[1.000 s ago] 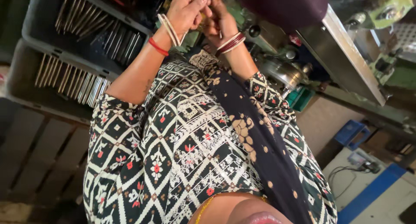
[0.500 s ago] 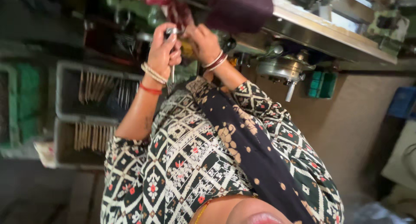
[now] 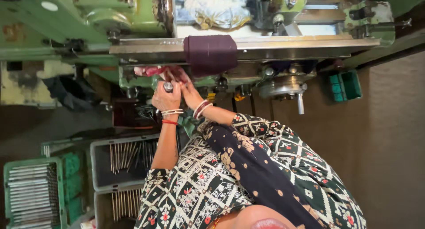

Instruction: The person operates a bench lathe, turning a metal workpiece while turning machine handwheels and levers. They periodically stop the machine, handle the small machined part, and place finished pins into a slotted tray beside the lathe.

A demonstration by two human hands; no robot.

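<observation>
Green machinery (image 3: 110, 16) fills the frame's top. At upper centre, the left hand (image 3: 167, 96) is fisted around a small metal rod (image 3: 168, 86); the right hand (image 3: 189, 92) just beside it, grip unclear.

Access: both hands worked in a tight pocket beneath the machine's steel ledge (image 3: 283, 44). Obstructions: dark cloth wrap (image 3: 210, 53) directly above, red rag (image 3: 156, 71) alongside, spindle fitting (image 3: 287, 88) to one side. Grey crates (image 3: 99, 167) of rods stood below.
</observation>
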